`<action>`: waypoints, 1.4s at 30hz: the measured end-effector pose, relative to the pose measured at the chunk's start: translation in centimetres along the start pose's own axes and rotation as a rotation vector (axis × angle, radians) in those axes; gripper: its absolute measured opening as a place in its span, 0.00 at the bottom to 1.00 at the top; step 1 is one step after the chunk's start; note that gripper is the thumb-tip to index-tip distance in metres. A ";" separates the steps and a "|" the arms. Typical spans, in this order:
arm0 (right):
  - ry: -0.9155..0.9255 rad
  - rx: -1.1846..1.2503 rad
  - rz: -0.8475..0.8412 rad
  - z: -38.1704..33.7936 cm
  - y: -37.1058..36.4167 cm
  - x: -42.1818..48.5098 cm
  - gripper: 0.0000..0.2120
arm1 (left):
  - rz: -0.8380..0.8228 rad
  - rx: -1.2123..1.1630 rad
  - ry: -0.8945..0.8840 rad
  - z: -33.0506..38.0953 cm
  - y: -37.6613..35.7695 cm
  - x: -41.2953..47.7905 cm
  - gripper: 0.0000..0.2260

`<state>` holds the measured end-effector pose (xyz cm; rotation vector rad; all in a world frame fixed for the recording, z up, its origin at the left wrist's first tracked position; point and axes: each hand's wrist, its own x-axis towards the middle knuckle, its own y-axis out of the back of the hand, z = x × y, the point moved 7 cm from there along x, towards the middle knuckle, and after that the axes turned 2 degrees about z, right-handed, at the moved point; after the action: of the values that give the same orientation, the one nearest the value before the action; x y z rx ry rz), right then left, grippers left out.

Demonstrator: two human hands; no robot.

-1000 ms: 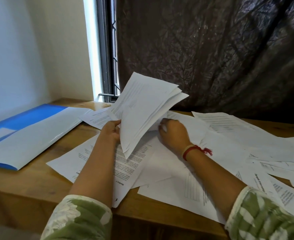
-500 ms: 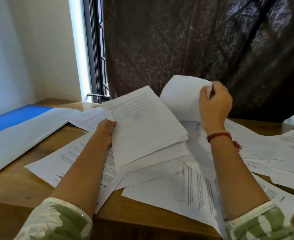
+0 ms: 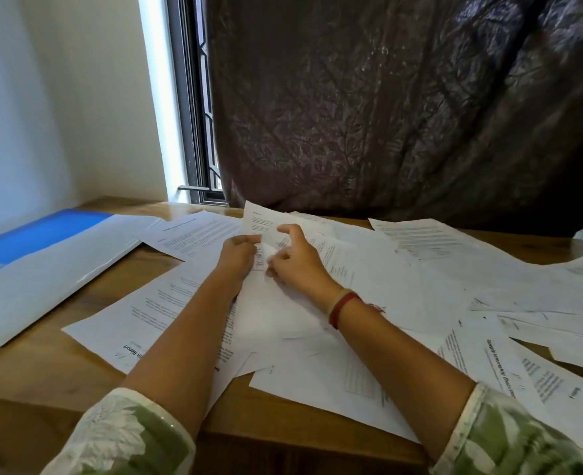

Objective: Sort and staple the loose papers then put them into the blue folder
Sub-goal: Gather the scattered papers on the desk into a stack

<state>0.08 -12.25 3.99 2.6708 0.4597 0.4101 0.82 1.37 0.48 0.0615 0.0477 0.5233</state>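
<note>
Several loose printed papers (image 3: 454, 269) lie scattered over the wooden table (image 3: 26, 378). My left hand (image 3: 238, 257) grips the edge of a small stack of sheets (image 3: 276, 310) held low over the table's middle. My right hand (image 3: 295, 260) pinches the same stack from the right, fingers curled on the top sheet, a red thread on its wrist. The open blue folder (image 3: 43, 265) lies at the table's left, blue flap at the back and pale inner sheet toward me. No stapler is in view.
A dark curtain (image 3: 386, 114) hangs behind the table. A window with a metal grille (image 3: 201, 132) stands at the back left beside a white wall. Sheets overhang the table's near edge and reach to its right side.
My right hand came down from the raised sheet and joined the left on the stack. The stack has dropped from a lifted tilt to just above the table.
</note>
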 end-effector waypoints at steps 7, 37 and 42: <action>0.054 -0.077 0.008 0.8 6.4 1.7 0.11 | 0.049 -0.025 0.115 -0.3 0.3 0.2 0.17; 0.126 -1.074 -0.239 4.2 1.1 0.3 0.30 | -0.013 0.167 -0.016 0.1 0.1 -0.2 0.27; 0.095 -0.582 -0.195 3.3 1.2 0.8 0.32 | -0.053 0.159 -0.019 0.0 -0.1 -0.4 0.21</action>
<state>2.27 -14.07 1.80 2.0337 0.5287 0.5206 0.58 1.06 0.48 0.2204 0.0722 0.4655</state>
